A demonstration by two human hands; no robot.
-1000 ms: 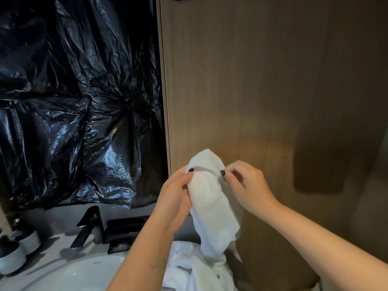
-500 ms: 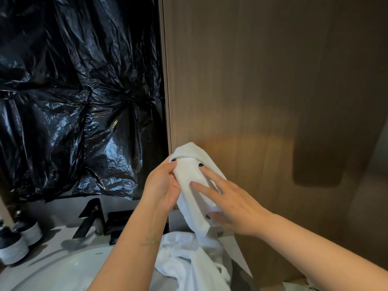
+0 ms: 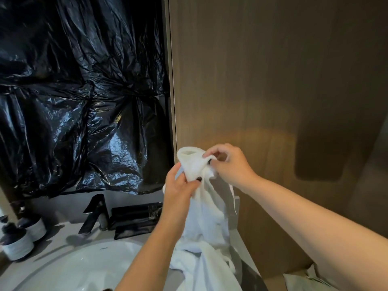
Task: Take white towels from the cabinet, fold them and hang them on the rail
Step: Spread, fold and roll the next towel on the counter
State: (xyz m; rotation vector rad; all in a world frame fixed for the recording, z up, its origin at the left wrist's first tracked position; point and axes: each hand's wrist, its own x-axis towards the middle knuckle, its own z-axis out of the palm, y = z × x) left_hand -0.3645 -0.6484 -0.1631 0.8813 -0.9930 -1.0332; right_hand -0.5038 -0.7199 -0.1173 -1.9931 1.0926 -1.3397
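A white towel (image 3: 206, 223) hangs bunched in front of me, its lower part heaped on the counter by the basin. My left hand (image 3: 180, 190) grips the towel just below its top fold, thumb pressed on the cloth. My right hand (image 3: 228, 162) pinches the towel's upper edge between curled fingers and thumb, close beside the left hand. The top of the towel forms a small open loop above my left hand. No rail shows in this view.
A wooden cabinet panel (image 3: 262, 80) fills the right side. Black plastic sheeting (image 3: 79, 91) covers the wall at left. Below it stand a dark tap (image 3: 94, 213), a black tray (image 3: 134, 219), two jars (image 3: 21, 238) and a white basin (image 3: 84, 267).
My right hand went from lying flat on the towel to pinching its upper edge. My left hand kept its grip and shifted slightly lower on the cloth.
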